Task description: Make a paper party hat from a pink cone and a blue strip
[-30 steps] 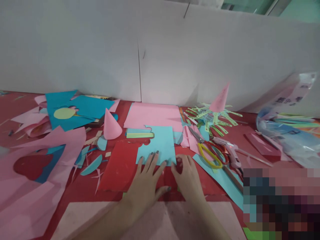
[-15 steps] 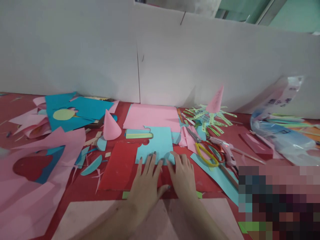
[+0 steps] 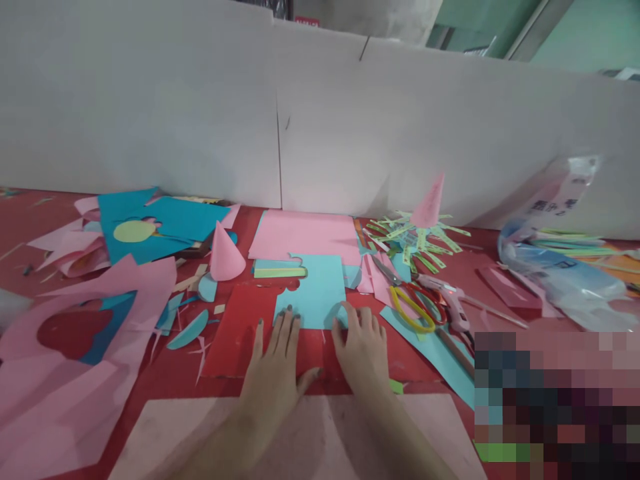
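Note:
A light blue sheet of paper point(image 3: 320, 287), with a scalloped cut-out at its left side, lies partly over a larger red sheet point(image 3: 240, 327). My left hand point(image 3: 274, 360) is flat and open across the red sheet, its fingertips at the blue sheet's lower left edge. At the lower right corner of the blue sheet rests my right hand point(image 3: 363, 347), fingers slightly bent, with thumb and index finger apart. Its palm covers part of the red sheet. Under the right wrist peeks a bit of green paper point(image 3: 396, 387).
Pink paper cones stand left point(image 3: 226, 253) and right point(image 3: 429, 203). Yellow-and-red-handled scissors point(image 3: 413, 310) and a glue gun point(image 3: 455, 303) lie right, near a plastic bag point(image 3: 565, 260). Pink scraps point(image 3: 120, 393) cover the left. A white panel point(image 3: 320, 127) borders the back.
My left hand has slid left, off most of the blue sheet and further onto the red one. The right hand stays almost in place. The view has shifted slightly.

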### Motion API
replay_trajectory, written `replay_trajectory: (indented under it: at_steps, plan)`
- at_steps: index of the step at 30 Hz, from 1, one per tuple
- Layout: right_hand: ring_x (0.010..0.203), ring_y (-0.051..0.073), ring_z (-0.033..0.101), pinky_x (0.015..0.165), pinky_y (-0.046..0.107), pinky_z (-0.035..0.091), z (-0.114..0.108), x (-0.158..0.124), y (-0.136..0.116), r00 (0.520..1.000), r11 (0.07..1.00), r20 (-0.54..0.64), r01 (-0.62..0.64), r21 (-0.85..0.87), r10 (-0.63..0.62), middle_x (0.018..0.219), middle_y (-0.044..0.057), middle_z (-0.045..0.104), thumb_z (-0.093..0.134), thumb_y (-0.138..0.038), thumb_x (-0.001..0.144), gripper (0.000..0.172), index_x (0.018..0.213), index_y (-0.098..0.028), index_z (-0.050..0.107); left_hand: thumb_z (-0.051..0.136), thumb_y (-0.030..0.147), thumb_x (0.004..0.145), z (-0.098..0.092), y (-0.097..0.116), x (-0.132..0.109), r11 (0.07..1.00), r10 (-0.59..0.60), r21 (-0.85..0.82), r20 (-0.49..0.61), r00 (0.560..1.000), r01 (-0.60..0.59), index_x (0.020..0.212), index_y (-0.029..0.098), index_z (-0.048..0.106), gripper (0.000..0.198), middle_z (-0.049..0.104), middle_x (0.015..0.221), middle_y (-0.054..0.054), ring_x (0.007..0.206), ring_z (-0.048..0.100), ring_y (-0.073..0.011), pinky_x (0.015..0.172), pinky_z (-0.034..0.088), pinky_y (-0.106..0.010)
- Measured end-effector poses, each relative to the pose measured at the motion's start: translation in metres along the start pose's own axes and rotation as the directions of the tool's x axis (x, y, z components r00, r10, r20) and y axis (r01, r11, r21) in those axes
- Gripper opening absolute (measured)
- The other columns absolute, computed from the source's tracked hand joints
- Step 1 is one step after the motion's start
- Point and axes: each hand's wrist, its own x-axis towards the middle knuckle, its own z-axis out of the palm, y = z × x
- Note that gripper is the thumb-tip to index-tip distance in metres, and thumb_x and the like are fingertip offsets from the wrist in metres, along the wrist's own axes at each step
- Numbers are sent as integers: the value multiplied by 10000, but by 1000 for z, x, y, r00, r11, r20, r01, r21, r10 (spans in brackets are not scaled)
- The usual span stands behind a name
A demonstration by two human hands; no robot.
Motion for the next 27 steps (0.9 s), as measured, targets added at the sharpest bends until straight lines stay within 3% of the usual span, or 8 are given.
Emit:
replay_trajectory:
  at_steps: [4, 8, 18, 27]
  plan:
    - [973, 312, 485, 768, 459, 362, -2, 0, -19, 999, 1000, -39, 13, 6, -13, 1130, 180, 525, 437, -355, 837, 426, 1220, -177, 493, 330, 504, 821, -2, 3, 1, 1000, -21, 5, 22, 1000, 21, 1315, 87, 354, 647, 317, 1397, -176, 1296, 253, -312, 1044, 98, -562]
    - [1232, 318, 308, 934, 505, 278, 2, 0, -25, 998, 998, -63, 32, 55, -28, 1353, 164, 370, 434, -377, 845, 440, 1239, -183, 473, 355, 485, 815, -2, 4, 2, 1000, -14, 5, 10, 1000, 14, 1305, 81, 369, 636, 321, 1393, -179, 1293, 255, -317, 1038, 101, -568]
    - [1227, 309, 342, 937, 496, 323, 9, -9, 6, 996, 999, -68, -48, 25, 50, 1354, 149, 380, 429, -355, 847, 391, 1186, -186, 526, 318, 537, 811, -2, 4, 1, 1000, -15, 19, -5, 1000, 15, 1313, 76, 351, 683, 294, 1405, -170, 1299, 248, -303, 1045, 95, -558]
    - [1240, 281, 343, 960, 513, 291, 23, -12, 11, 996, 1000, -88, -24, 8, 25, 1357, 113, 390, 368, -267, 873, 391, 1245, -265, 484, 297, 534, 818, 1, 2, 0, 1000, 0, 16, -26, 1000, 1, 1324, 63, 322, 692, 297, 1402, -185, 1305, 232, -305, 1045, 102, -563]
